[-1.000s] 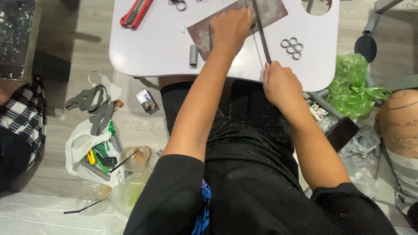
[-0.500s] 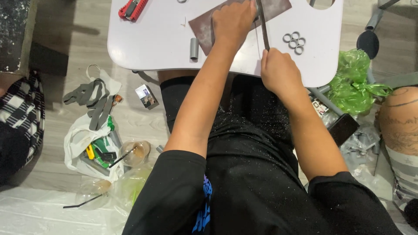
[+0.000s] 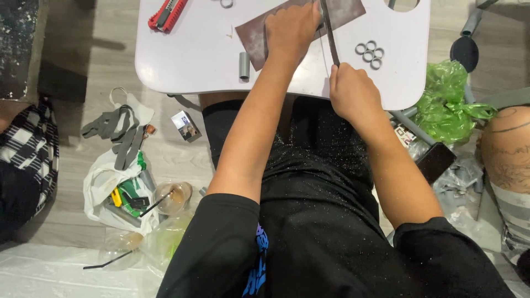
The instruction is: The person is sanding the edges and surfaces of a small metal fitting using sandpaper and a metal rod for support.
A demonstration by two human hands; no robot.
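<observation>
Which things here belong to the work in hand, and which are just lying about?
In use: left hand pressing on the sandpaper sheet; right hand gripping the long file.

Lying about: red utility knife, grey tube piece, cluster of grey rings, green bag.

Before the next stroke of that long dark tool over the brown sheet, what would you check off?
1. Left hand pressing on the brown sheet: ok.
2. Right hand gripping the near end of the long dark tool: ok.
3. Tool lying across the sheet: ok.
4. Small piece under the left hand: cannot tell, hidden.
5. Grey rings clear of the tool: ok, though close.
6. Short grey tube and red cutter apart from both hands on the white table: ok.
</observation>
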